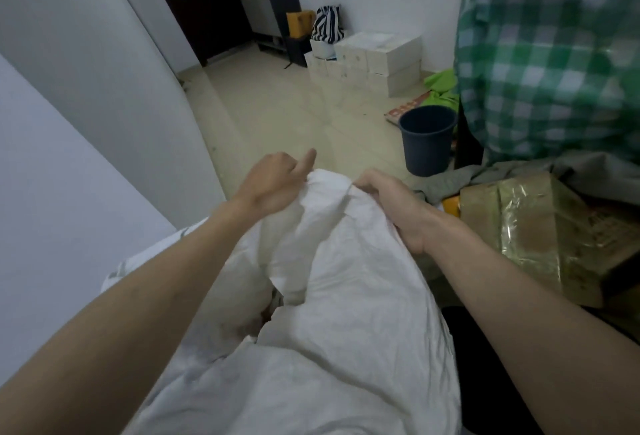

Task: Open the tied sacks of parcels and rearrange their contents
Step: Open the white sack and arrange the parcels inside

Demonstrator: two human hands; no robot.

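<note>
A large white woven sack [329,330] fills the lower middle of the head view, its crumpled top bunched between my two hands. My left hand [273,182] grips the left side of the sack's top edge, with the index finger sticking out. My right hand [394,206] is closed on the right side of the same edge. A dark fold or gap shows in the sack's middle. Whatever is inside the sack is hidden.
A dark blue bucket [426,138] stands on the tiled floor ahead right. A taped cardboard box [540,230] lies at right under a big green checked bag [550,50]. White boxes [374,57] are stacked by the far wall. A white wall [86,88] runs along the left.
</note>
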